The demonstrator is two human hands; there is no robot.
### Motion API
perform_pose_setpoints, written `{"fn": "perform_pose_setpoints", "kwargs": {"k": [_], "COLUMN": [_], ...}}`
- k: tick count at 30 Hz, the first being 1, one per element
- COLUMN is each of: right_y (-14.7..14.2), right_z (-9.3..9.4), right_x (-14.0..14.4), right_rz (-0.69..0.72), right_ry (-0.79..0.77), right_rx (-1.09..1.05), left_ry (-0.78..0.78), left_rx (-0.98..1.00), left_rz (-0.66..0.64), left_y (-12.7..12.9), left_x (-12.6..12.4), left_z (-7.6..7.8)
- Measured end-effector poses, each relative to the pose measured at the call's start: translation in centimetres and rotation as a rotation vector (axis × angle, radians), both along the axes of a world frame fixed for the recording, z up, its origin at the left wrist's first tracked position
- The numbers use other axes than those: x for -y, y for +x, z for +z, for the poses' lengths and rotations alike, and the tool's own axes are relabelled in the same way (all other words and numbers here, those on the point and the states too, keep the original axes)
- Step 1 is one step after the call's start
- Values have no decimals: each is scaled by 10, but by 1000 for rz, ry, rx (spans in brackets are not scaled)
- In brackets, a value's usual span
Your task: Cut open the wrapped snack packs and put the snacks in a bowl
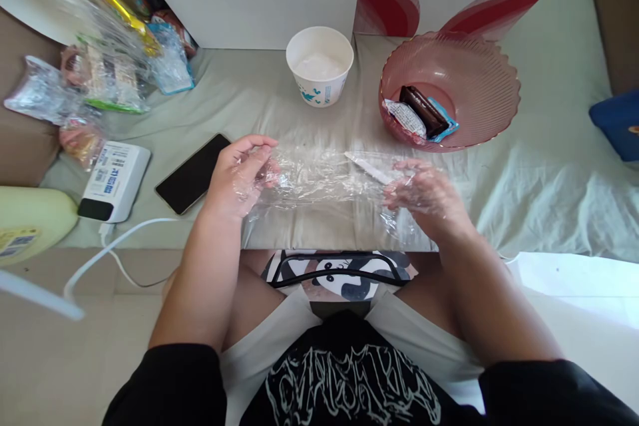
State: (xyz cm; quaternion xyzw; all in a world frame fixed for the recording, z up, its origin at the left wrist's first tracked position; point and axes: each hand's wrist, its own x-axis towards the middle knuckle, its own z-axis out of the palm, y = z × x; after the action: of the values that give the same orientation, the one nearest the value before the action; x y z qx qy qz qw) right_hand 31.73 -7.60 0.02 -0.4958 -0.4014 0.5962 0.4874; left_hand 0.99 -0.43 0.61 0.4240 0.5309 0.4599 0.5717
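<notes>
Clear plastic film (319, 180) is stretching between our two hands above the near edge of the counter (524, 173). We are pinching its left end with the left hand (239, 176), fingers curled onto it, while the right hand (424, 196), wrapped in the same film, is gripping the right end. A white paper cup (320, 65) and a pink ribbed bowl (449, 90) holding wrapped snacks (419, 113) are standing farther away; a dark phone (192, 173) is lying left.

Clear plastic wrapper (319, 180), crinkled, stretched flat above the tabletop, white strip (372, 168) inside near its right end
</notes>
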Motion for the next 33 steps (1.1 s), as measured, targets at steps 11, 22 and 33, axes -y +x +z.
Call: {"fn": "perform_pose_setpoints", "kwargs": {"k": [11,22,33], "right_y": [1,19,27], "right_z": [-3,-4,0], "right_x": [-4,-7,-14], "right_rz": [-141,-161,-201], "right_ry": [71,171,-89], "right_rx": [172,-115,-161], "left_ry": [-118,-142,-78], "left_rx": [-52,193,156], "left_rz": [-177,-43,-133], "left_y": [-8,0,-4], "left_x": [-1,-7,-5], "left_z": [-18,-9,-12]}}
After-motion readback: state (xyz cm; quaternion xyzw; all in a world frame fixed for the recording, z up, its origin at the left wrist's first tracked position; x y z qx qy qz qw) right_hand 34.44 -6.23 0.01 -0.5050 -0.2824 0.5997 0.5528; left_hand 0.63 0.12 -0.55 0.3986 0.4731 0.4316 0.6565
